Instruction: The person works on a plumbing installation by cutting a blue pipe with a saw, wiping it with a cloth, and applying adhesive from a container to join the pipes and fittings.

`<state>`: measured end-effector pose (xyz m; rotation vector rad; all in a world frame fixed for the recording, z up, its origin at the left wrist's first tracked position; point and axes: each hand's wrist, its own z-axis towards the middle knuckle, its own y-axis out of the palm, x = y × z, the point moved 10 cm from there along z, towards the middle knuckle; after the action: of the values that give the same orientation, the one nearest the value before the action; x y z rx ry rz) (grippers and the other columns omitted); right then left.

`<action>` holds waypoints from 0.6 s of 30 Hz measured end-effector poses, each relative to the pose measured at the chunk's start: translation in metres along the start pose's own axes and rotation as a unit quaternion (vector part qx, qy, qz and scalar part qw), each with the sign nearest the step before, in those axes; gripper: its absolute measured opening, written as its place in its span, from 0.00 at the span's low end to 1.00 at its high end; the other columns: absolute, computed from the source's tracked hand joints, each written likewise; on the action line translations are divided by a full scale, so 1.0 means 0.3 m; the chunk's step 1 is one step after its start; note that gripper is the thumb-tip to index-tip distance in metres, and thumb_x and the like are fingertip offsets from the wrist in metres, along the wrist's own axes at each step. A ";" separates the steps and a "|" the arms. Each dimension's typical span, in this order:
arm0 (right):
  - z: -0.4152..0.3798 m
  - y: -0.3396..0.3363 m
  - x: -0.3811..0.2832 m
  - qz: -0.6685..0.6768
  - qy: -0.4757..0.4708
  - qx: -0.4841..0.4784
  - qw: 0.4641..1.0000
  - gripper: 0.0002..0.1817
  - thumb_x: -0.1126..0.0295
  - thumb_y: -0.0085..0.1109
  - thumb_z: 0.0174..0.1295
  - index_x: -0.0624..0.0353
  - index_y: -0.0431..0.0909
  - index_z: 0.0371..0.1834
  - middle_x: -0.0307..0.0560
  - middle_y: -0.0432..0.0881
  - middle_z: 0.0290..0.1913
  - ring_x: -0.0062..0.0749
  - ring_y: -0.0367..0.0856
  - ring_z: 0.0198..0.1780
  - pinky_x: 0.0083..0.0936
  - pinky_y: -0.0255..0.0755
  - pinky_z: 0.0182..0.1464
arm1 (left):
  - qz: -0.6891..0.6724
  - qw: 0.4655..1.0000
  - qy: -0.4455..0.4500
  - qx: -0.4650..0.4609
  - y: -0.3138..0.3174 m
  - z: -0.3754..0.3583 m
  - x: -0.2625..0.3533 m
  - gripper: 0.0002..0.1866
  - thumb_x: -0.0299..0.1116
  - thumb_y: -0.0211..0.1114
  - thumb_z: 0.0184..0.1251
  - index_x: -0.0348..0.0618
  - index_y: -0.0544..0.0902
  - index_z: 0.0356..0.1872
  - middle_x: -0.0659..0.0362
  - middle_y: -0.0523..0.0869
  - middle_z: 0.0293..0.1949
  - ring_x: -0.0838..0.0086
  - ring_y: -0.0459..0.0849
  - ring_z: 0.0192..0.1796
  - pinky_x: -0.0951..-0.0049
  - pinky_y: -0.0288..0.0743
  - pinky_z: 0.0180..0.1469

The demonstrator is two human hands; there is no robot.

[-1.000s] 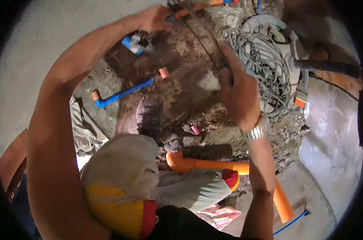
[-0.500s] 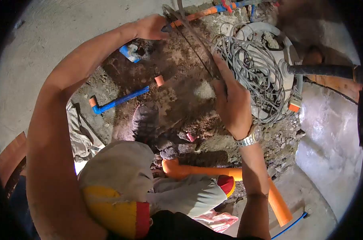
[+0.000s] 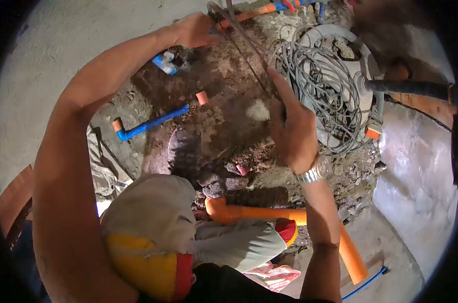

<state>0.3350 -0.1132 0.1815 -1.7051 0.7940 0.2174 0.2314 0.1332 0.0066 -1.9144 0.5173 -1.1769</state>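
My right hand (image 3: 294,126), with a metal watch at its wrist, is closed on the handle end of a hacksaw (image 3: 249,44). The saw's far end lies over an orange pipe (image 3: 249,14) with blue sections at the top. Beside that crossing, my left hand (image 3: 196,31) is closed round the pipe's left end. Below lie a blue pipe (image 3: 156,123) with an orange end, a short orange piece (image 3: 202,97) and a blue fitting (image 3: 165,63), all on the dirt.
A coil of grey cable (image 3: 317,96) rests on a white round container (image 3: 360,96) with a black hose (image 3: 411,88). A thick orange pipe (image 3: 262,213) runs past my knee. Rubble (image 3: 350,187) and a red-and-white bag (image 3: 274,276) lie nearby.
The saw and my right hand have shifted very slightly. My left hand has moved a little up and right, still at the pipe. The whole view has shifted slightly.
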 end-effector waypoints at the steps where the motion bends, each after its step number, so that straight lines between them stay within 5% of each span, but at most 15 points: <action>1: 0.016 -0.002 -0.004 -0.004 -0.008 0.012 1.000 0.30 0.78 0.52 0.67 0.47 0.71 0.74 0.63 0.85 0.53 0.45 0.89 0.36 0.33 0.79 0.41 | 0.003 1.000 0.001 0.004 -0.006 0.014 -0.011 0.22 0.46 0.68 0.61 0.30 0.81 0.34 0.40 0.81 0.25 0.45 0.80 0.30 0.52 0.75 0.34; 4: -0.045 -0.052 -0.030 0.012 -0.081 0.048 0.995 0.31 0.78 0.52 0.67 0.47 0.70 0.75 0.64 0.86 0.50 0.46 0.88 0.34 0.35 0.78 0.39 | 0.166 0.975 0.137 0.054 0.012 0.000 0.033 0.23 0.46 0.67 0.62 0.29 0.80 0.34 0.42 0.79 0.23 0.50 0.76 0.25 0.54 0.72 0.30; 7: 0.002 0.000 -0.010 -0.007 -0.027 0.022 0.999 0.31 0.79 0.53 0.66 0.48 0.71 0.74 0.64 0.85 0.51 0.47 0.88 0.33 0.35 0.79 0.39 | 0.124 0.991 -0.024 -0.033 0.046 0.021 -0.036 0.20 0.42 0.68 0.64 0.29 0.80 0.33 0.44 0.77 0.21 0.58 0.76 0.23 0.56 0.71 0.29; 12: -0.047 -0.045 -0.019 -0.006 -0.083 0.053 0.995 0.30 0.80 0.53 0.66 0.51 0.72 0.73 0.63 0.85 0.53 0.47 0.87 0.32 0.34 0.78 0.37 | 0.054 0.997 -0.010 0.050 -0.009 0.001 -0.013 0.17 0.39 0.69 0.65 0.31 0.81 0.35 0.48 0.79 0.20 0.65 0.78 0.22 0.57 0.71 0.28; 15: -0.006 0.005 0.004 0.009 -0.035 0.007 0.999 0.30 0.81 0.52 0.66 0.51 0.72 0.73 0.64 0.84 0.54 0.49 0.89 0.38 0.36 0.79 0.41 | 0.065 0.997 -0.049 0.013 0.005 0.003 -0.026 0.17 0.39 0.70 0.65 0.32 0.81 0.42 0.50 0.80 0.20 0.67 0.78 0.22 0.58 0.72 0.29; 18: 0.037 0.026 -0.016 -0.037 0.014 -0.039 0.998 0.29 0.82 0.51 0.66 0.52 0.73 0.72 0.65 0.85 0.52 0.52 0.89 0.43 0.38 0.80 0.43 | 0.025 0.998 0.006 0.050 0.009 0.013 -0.030 0.19 0.40 0.70 0.66 0.31 0.82 0.43 0.50 0.81 0.20 0.67 0.80 0.23 0.58 0.73 0.29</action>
<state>0.3297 -0.1018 0.1746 -1.8119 0.7505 0.1768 0.2306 0.1394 -0.0014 -1.8011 0.5008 -1.1611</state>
